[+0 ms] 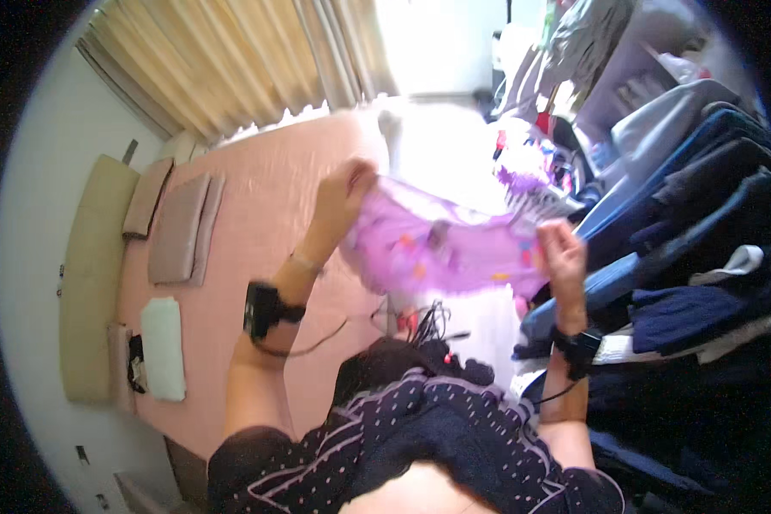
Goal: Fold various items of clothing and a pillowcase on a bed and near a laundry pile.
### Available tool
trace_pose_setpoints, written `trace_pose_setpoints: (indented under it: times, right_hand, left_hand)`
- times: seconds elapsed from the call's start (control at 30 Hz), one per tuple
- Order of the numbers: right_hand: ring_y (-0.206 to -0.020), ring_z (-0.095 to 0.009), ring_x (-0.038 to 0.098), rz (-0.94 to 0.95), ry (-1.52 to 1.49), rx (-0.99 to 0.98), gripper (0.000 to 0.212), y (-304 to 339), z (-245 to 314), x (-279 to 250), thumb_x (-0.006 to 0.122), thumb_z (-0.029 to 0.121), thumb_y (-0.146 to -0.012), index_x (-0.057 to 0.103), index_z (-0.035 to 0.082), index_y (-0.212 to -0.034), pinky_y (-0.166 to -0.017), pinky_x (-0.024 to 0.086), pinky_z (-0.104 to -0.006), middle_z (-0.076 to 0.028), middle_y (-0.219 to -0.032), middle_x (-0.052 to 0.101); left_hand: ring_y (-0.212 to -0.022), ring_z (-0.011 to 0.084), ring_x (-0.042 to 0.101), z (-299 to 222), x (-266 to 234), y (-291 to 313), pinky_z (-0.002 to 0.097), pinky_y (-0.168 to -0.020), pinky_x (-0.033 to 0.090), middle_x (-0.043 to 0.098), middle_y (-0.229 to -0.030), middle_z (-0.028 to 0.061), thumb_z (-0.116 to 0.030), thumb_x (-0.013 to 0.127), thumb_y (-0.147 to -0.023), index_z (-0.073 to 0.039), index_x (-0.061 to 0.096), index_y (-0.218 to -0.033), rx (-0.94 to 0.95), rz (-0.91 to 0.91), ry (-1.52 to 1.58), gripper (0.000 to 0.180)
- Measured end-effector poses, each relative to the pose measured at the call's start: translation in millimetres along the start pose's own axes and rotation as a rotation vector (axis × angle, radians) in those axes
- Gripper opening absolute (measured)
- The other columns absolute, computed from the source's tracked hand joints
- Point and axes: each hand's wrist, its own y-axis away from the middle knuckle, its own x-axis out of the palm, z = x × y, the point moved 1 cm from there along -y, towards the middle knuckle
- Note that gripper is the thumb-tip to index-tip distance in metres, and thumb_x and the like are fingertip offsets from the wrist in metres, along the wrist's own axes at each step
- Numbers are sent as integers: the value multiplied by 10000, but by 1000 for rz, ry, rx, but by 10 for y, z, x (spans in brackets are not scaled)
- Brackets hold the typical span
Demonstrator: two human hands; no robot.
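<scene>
A light purple garment with orange and pink prints is stretched out in front of me, slightly blurred; its exact kind does not show. My left hand grips its upper left corner, fingers closed on the cloth. On the other side, my right hand pinches the right edge, a little lower than the left. The cloth hangs between both hands, above the floor beside the bed. Each forearm wears a black strapped device with a cable.
To my left stretches a bed with a pink sheet, folded pillows and a white folded cloth. Heaps of dark clothes crowd the right side. Yellow curtains hang at the back. A tangle of cables dangles before my chest.
</scene>
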Motion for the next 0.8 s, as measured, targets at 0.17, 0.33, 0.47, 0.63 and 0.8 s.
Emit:
trace_pose_setpoints:
  times: [0.17,0.33,0.47,0.63,0.8]
  right_hand:
    - [-577,6,360,-90,-53,138,192,-579,1,47,553,211,-915,598,36,-850,-490,276,-159,89,-671,474]
    - [-619,-4,378,-192,-22,135,203,-1022,28,175,562,226,-911,591,32,-859,-542,300,-150,85,-704,482]
    - [-651,-9,390,-305,28,81,212,-1290,23,196,560,228,-912,588,22,-865,-580,322,-150,76,-734,503]
    - [-664,-11,396,-372,86,110,197,-1613,-149,135,568,217,-907,588,27,-863,-591,327,-150,75,-746,503]
    - [-664,-8,424,-365,26,161,163,-2054,-552,85,579,197,-900,585,35,-885,-592,346,-157,61,-747,522]
  left_hand:
    - [-701,102,578,393,295,-934,251,-659,467,639,-767,90,-153,591,-853,17,596,-917,11,100,107,181]
    - [-732,228,652,629,503,-1611,299,-664,487,662,-816,149,-174,595,-833,-18,622,-930,107,147,183,186]
    - [-741,237,648,788,681,-2035,312,-673,482,662,-819,135,-210,600,-831,-42,624,-951,69,186,161,208]
    - [-753,228,637,1001,984,-2424,311,-692,479,660,-814,112,-225,599,-832,-70,626,-957,58,234,187,201]
    - [-697,90,562,1219,1435,-2808,244,-654,464,645,-778,60,-147,614,-840,-19,621,-946,29,225,237,166]
